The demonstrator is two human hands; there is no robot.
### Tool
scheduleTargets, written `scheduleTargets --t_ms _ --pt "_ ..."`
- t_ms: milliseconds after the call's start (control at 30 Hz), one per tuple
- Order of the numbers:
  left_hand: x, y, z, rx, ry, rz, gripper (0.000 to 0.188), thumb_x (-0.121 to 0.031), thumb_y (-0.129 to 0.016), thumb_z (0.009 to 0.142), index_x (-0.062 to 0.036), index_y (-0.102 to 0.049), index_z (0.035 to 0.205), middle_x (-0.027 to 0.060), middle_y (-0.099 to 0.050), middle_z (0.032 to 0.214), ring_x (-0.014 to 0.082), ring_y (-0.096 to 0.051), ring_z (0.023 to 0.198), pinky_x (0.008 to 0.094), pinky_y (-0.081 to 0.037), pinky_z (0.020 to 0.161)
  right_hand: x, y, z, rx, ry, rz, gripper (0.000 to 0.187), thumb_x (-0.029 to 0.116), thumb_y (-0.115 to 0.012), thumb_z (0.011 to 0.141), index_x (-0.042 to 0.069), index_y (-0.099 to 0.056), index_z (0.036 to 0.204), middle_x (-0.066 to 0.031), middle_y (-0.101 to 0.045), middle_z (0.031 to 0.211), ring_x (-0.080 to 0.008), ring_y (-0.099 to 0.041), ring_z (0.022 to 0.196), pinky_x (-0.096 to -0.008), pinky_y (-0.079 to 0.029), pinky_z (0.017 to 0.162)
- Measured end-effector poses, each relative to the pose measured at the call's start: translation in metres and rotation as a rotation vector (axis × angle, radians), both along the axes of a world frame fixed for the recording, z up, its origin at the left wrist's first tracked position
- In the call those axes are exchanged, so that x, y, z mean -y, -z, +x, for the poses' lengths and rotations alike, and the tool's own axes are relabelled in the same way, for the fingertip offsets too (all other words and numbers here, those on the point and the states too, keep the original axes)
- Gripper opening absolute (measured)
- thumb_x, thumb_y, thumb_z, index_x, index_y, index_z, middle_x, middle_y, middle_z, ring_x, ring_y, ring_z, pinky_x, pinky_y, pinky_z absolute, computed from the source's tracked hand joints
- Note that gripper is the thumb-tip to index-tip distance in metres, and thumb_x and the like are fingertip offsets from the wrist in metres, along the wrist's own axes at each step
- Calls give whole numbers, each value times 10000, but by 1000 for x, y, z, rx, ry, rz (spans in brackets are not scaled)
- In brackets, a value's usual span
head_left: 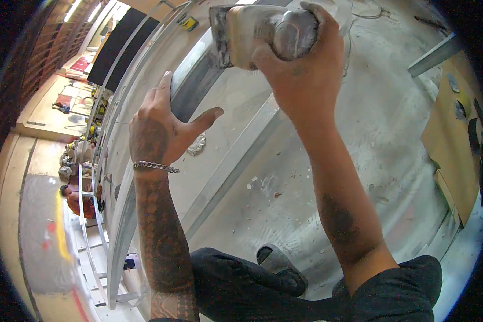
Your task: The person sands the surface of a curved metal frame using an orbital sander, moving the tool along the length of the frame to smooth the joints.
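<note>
A dusty power sander [248,33] with a rounded top and a dark flat pad sits at the top of the view. My right hand [308,72] is closed around its rounded grip. The sander's pad meets a grey metal beam [201,70], whose surface looks patchy and dusty. Lower down the same beam, my left hand [161,126] rests against it, fingers stretched out and thumb spread apart. A chain bracelet [154,166] circles my left wrist. The sander's underside is hidden.
Another metal bar [233,158] runs diagonally between my forearms. A curved metal frame [118,241] stands to the left, and another bar end [432,55] juts in at right. Cardboard [448,139] lies far right. A person [80,204] crouches at left. My sandalled foot [282,268] is below.
</note>
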State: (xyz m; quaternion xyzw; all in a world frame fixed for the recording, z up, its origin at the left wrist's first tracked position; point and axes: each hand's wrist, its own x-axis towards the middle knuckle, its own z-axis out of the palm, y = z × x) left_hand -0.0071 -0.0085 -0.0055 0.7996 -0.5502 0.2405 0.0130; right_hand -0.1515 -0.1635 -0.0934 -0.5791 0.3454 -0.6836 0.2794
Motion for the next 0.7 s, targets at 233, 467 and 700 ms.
scheduleTargets --t_ms 233,467,700 --pt "-1 -1 1 -4 11 -2 1127 -701 -853 674 116 -550 1389 302 -691 1181 386 -741 1024 477 -595 883 -3 -7 2 42 -26 -69 792 194 -877 715 18 -488 1382 -243 -571 1174 -433 -576 1118 -503 -466 972" --pt "-2 -5 -2 32 22 1 1118 -702 -854 674 115 -560 1378 300 -694 1178 375 -747 1011 476 -601 872 13 -9 2 107 -33 28 769 128 -818 716 10 -479 1396 -251 -571 1180 -436 -585 1123 -513 -470 984" --pt "-4 -5 2 47 28 -6 1126 -706 -853 674 121 -556 1377 297 -696 1160 377 -746 1007 478 -600 870 -8 -30 1 63 25 -57 760 128 -818 721 26 -480 1395 -250 -574 1152 -430 -599 1088 -505 -487 950"
